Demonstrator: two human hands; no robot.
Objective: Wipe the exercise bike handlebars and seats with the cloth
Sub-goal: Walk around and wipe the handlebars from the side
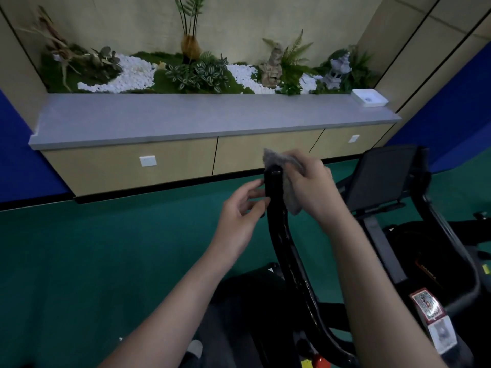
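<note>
A black curved handlebar (279, 235) of the exercise bike rises in the middle of the view, its tip near the cabinet front. My right hand (310, 189) grips a grey cloth (281, 166) and presses it against the right side and tip of the handlebar. My left hand (241, 213) is on the left of the bar, fingers loosely bent, fingertips touching the bar just below the tip. The bike's black console screen (382, 176) stands to the right. The seat is out of view.
A low wooden cabinet with a grey countertop (186, 118) runs along the wall ahead, with a decorative planter (202, 73) behind it and a small white tray (369, 96) at its right end. Green floor (93, 261) spreads to the left. Bike frame parts (430, 304) fill the lower right.
</note>
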